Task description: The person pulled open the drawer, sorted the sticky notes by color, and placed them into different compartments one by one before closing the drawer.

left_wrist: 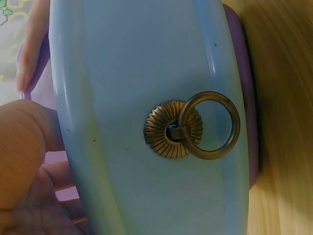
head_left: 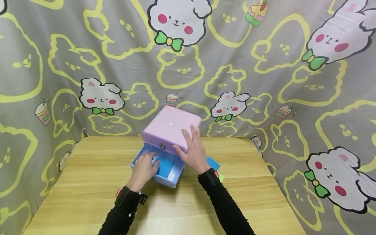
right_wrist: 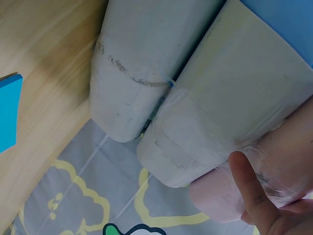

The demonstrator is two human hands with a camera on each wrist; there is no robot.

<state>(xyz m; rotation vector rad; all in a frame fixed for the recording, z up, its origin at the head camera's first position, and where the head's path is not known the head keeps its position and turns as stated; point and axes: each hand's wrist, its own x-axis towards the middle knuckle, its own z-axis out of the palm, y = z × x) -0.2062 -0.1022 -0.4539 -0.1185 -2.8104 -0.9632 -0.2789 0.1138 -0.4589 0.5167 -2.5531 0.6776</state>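
Note:
A small storage chest with a pink top (head_left: pixel 173 125) stands on the table, its light-blue drawer (head_left: pixel 168 181) pulled out toward me. Inside the drawer lies a flat blue pad (head_left: pixel 165 167). My left hand (head_left: pixel 144 168) reaches into the drawer and pinches a small lavender-blue object (head_left: pixel 154 159), whose kind I cannot tell. My right hand (head_left: pixel 194 152) rests on the right side of the pink top with its fingers spread. The left wrist view shows a brass ring pull (left_wrist: pixel 235 125) on the drawer front, which hides part of that hand.
Right of the chest, a blue pad (head_left: pixel 213 164) lies on the wooden table (head_left: pixel 97 173), with a yellow-green piece (head_left: pixel 221 178) partly behind the right wrist. A patterned grey curtain (head_left: pixel 141 71) surrounds the table's back and sides.

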